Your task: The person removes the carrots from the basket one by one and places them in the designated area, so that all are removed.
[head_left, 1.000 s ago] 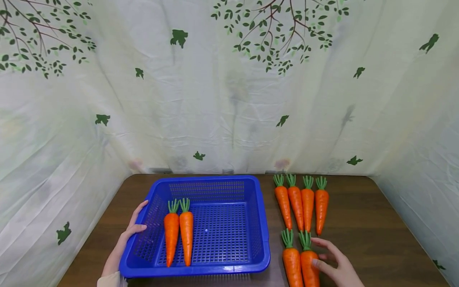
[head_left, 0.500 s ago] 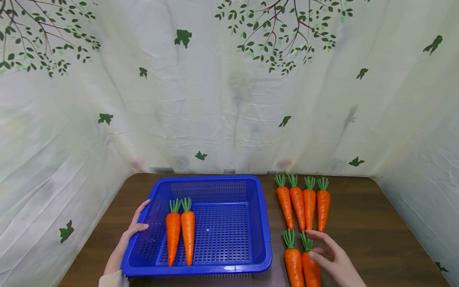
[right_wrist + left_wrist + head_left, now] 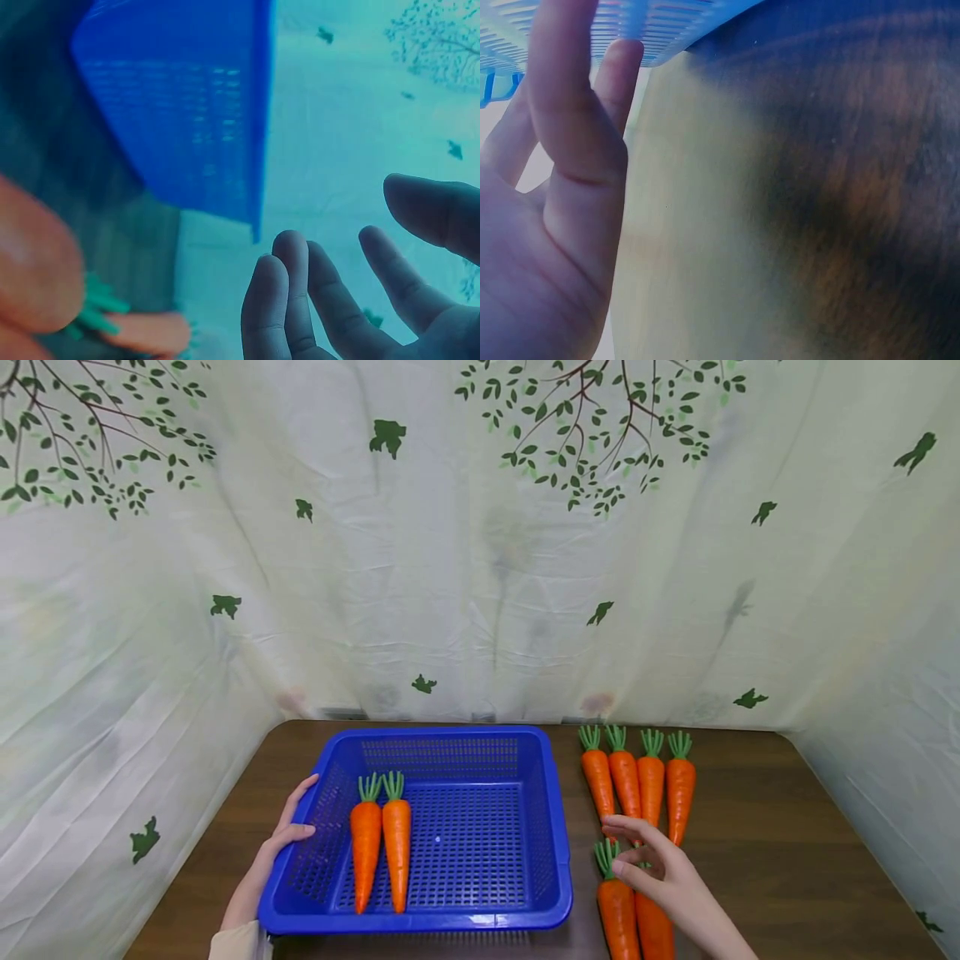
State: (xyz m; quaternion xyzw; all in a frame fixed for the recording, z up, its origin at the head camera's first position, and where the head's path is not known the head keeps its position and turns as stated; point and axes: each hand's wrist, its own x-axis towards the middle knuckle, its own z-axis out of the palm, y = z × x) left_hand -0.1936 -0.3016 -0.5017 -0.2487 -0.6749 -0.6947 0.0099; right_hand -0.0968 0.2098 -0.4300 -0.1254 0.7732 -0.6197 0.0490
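A blue plastic basket (image 3: 468, 843) holds two carrots (image 3: 397, 847) side by side, their green tops pointing away from me. My left hand (image 3: 264, 858) grips the basket's left rim, thumb over the edge; its fingers (image 3: 619, 82) lie against the slotted outer wall. To the right of the basket, my right hand (image 3: 667, 872) hovers above the front pair of carrots with nothing between its fingers. Its fingertips are near the green top of the left front carrot (image 3: 618, 917). The right front carrot (image 3: 654, 931) is partly hidden under this hand.
Several more carrots (image 3: 680, 789) lie in a row at the back right of the brown wooden table (image 3: 780, 860). Behind the table hangs a pale curtain (image 3: 480, 568) printed with leaves and branches, which also closes in both sides.
My right hand has moved left and slightly away from me, from the right front carrot to above the left one's top. The left hand stays on the basket rim.
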